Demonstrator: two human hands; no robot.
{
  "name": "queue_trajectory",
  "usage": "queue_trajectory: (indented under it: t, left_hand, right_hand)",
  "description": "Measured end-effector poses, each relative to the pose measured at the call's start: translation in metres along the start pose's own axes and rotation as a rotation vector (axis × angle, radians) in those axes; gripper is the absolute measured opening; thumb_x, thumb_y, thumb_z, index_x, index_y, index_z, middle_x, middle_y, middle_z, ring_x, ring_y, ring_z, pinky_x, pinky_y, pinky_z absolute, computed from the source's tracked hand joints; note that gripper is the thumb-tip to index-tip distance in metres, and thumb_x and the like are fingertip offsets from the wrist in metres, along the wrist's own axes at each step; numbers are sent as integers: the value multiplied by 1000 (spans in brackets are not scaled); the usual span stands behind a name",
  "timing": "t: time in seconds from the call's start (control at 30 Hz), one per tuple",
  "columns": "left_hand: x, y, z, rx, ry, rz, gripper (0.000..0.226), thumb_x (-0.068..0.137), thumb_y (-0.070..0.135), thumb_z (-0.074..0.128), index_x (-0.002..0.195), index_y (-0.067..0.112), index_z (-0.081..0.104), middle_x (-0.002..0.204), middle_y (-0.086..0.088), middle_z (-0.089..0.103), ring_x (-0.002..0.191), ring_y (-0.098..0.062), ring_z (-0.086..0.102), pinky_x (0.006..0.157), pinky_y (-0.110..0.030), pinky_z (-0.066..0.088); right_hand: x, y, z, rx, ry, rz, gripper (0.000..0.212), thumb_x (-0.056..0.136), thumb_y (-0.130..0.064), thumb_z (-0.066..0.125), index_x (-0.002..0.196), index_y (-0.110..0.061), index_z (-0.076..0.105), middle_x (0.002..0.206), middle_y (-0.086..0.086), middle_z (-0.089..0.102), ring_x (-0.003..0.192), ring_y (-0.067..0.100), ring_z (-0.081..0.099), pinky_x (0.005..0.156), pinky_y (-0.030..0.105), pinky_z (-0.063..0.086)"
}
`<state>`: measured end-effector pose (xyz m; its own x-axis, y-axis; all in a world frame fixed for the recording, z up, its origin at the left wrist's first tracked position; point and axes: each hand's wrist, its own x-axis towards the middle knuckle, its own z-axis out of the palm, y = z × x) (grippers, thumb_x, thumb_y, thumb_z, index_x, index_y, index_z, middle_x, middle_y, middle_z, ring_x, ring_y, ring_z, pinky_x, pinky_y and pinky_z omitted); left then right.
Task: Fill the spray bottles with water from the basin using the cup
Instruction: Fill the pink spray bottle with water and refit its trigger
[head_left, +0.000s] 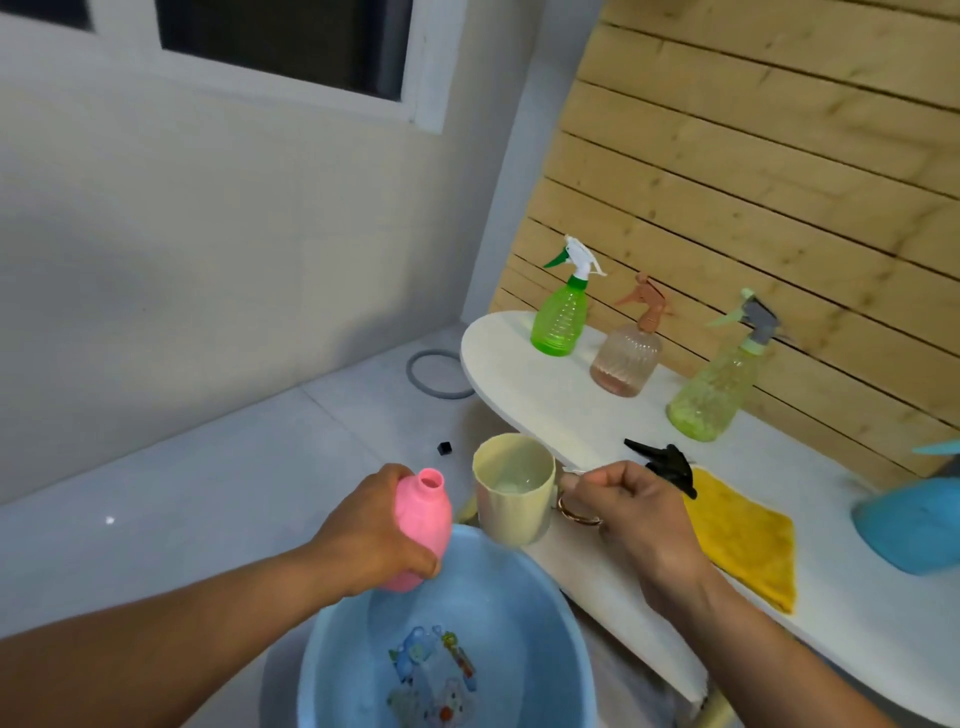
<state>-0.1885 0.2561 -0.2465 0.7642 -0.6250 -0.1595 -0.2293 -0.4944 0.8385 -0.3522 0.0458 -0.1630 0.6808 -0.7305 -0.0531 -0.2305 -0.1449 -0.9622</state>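
White tiles cover the floor (208, 467) and a slatted wooden wall (753, 156) rises behind the white tabletop (561, 415), and we take the blue basin (519, 597) at the bottom of the view as our landmark. Over its far-left rim we see the left hand (374, 535) wrapped around a pink spray bottle (422, 525), its grip clenched on the body, with the bottle tilted and its open neck pointing up and away from us. Just right of that neck, above the far rim of the basin, the right hand (634, 514) holds a cream cup (514, 488) by its handle, fingers curled around the metal loop; the cup stands roughly upright and a little water shows at its bottom. Inside the basin we see water over a coloured cartoon print on its floor. Beyond the basin and to its right, on the tabletop, lies a black spray head (667, 462), touching the near corner of a yellow cloth (743, 535). Farther back from the basin stand three capped bottles in a row along the wall: a green bottle (561, 317), then a clear bottle with a brown head (626, 358), then a yellow-green bottle with a grey head (719, 384). Far right of the basin, a blue container (914, 525) is cut off by the edge. Beyond the basin on the floor we see a grey ring (434, 374) and a small black cube (443, 447).
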Motion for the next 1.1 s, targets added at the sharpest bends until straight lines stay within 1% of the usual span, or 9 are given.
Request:
queue_trajectory:
  t: [0.07,0.2,0.23,0.33,0.47,0.57,0.7,0.87,1.1]
  left_hand:
    - [0,0,2,8,-19,8,92,47,34,94,125,37,47,116,11,56,102,-13,60,79,-38,62]
    - [2,2,7,35,-44,33,93,48,34,95,127,38,46,118,11,55,105,-14,59,79,-36,61]
    - [3,3,8,40,-49,40,92,49,34,95,127,38,46,119,11,55,105,-13,59,79,-36,61]
    - [4,4,11,55,-70,57,92,52,32,96,128,38,45,119,12,54,107,-13,58,81,-38,62]
    - [5,5,14,61,-81,76,91,52,34,96,128,39,45,118,14,55,105,-13,59,80,-37,63]
    - [6,7,16,63,-88,92,92,53,34,97,129,38,44,118,15,55,105,-12,59,80,-36,62]
    - [7,8,18,75,-99,105,94,54,33,98,130,38,43,119,15,53,107,-12,57,80,-35,62]
    - [8,10,20,77,-98,113,94,55,33,98,131,38,43,120,15,53,109,-14,57,81,-35,62]
    - [10,11,22,83,-98,114,96,54,35,98,133,38,43,121,14,53,109,-14,57,83,-37,62]
  right_hand:
    - [-1,-12,-1,-9,10,-66,30,78,-17,87,87,4,67,81,17,75,61,7,62,53,14,44]
    - [0,-28,-1,-61,22,-175,23,77,-15,87,83,-3,68,76,7,76,68,14,69,66,27,51]
    - [-1,-31,0,-83,30,-201,22,77,-16,88,82,-6,68,75,5,76,68,13,69,68,29,52]
    - [-2,-38,1,-165,50,-280,21,76,-20,89,78,-14,69,72,-4,72,62,6,61,64,28,47]
    - [-7,-40,6,-253,60,-327,20,77,-26,89,75,-22,69,70,-9,71,61,4,58,63,31,48]
    - [-12,-42,9,-317,66,-347,20,78,-28,87,75,-24,68,71,-13,70,61,1,58,63,28,46]
    - [-16,-44,9,-397,73,-379,18,79,-32,86,77,-28,68,74,-17,69,68,2,62,64,24,45]
    - [-19,-44,9,-490,91,-464,17,80,-31,85,79,-30,68,76,-20,67,71,3,61,61,12,41]
    - [-24,-47,7,-564,89,-566,16,81,-28,84,80,-29,68,79,-21,64,74,1,60,61,10,39]
